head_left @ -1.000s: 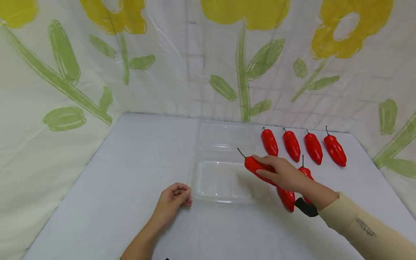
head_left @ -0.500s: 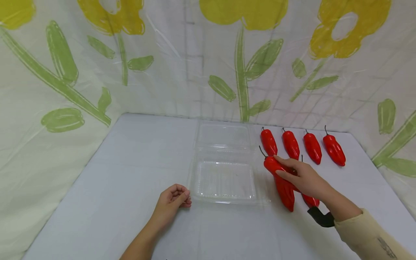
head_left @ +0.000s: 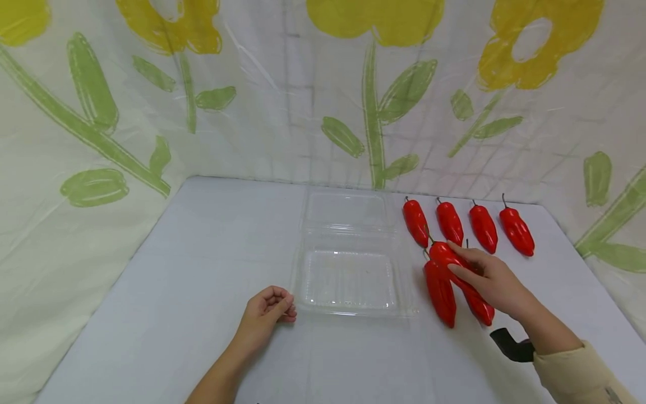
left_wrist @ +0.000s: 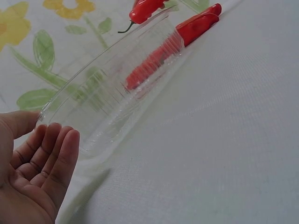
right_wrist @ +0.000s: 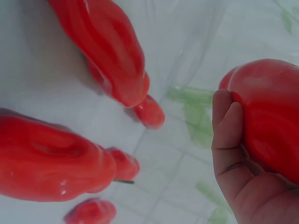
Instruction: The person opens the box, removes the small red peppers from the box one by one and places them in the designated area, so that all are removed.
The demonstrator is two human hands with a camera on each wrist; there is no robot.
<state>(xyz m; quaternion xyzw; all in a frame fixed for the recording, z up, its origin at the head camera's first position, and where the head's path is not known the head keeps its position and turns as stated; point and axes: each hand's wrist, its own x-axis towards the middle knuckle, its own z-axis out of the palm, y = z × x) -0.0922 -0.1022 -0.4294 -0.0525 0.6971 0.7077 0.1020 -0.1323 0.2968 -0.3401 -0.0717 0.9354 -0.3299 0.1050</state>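
In the head view my right hand (head_left: 489, 280) grips a red pepper (head_left: 445, 255) with a dark green stem, held above the front peppers to the right of the container. The right wrist view has this held pepper (right_wrist: 266, 112) large at the right, with fingers curled against its side. My left hand (head_left: 264, 314) is at the left front edge of the clear plastic clamshell container (head_left: 348, 311). In the left wrist view, the left thumb and fingertips pinch the container's rim (left_wrist: 60, 95). The container lies open, its lid (head_left: 348, 209) folded out behind it.
Several red peppers stand in a row at the back right, among them one pepper (head_left: 517, 231) at the far end. Two more lie in front: one pepper (head_left: 440, 294) beside the container, another (head_left: 479, 306) partly hidden. A flowered cloth (head_left: 252, 112) hangs behind the table.
My right hand has moved to the right with the pepper, from the container's right edge to above the front peppers. The left hand stays at the container's edge.
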